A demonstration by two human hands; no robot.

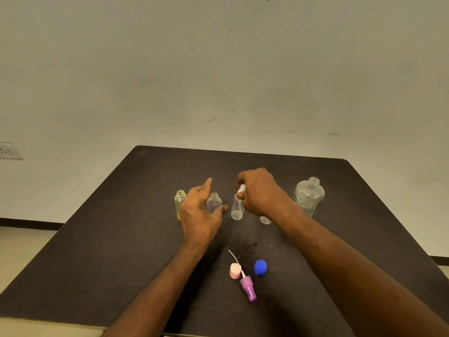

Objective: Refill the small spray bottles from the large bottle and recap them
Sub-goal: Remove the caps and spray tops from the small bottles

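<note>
A person works at a dark desk pushed against a pale wall, four small bottles lined up across its middle within easy reach of both arms. Nearest the left edge stands a yellow-tinted bottle, upright and uncapped, its neck open as if awaiting liquid. Just right of it, a lilac-tinted bottle also stands open; the left hand hovers around it with fingers spread and thumb out, gripping nothing, apparently ready to steady whichever bottle comes next. At the centre, the right hand comes down over the top of a clear bottle, fingertips pinched on its white sprayer head, seemingly twisting it; whether on or off cannot be told. A fourth small bottle is mostly hidden under the right wrist, only its base showing. Toward the right edge, the large bottle, clear, labelled and uncapped, stands well apart from the row, its liquid level hard to read. Closer to the near edge, loose tops lie together: a pink cap, a purple sprayer with its dip tube on its side, and a blue cap, probably the large bottle's, parked clear of any pouring.
</note>
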